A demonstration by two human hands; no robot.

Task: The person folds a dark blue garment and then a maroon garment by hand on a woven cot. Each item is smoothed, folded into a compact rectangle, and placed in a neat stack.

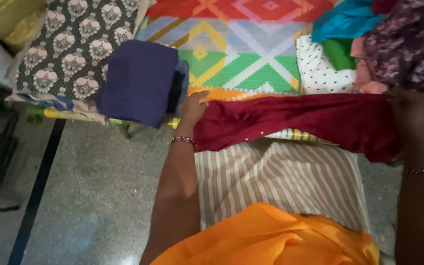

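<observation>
Orange cloth (271,238) at 6 o'clock, striped fabric (280,179) just above. Maroon cloth (310,120) stretched dead center over the mat (241,54): left hand (192,108) gripping its 9 o'clock end, right hand (413,113) clutching the 3 o'clock end. Folded navy cloth (136,81) at 10 o'clock.

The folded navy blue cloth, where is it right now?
In the head view, the folded navy blue cloth lies left of centre on the patterned mat, just beyond the left hand.
</observation>
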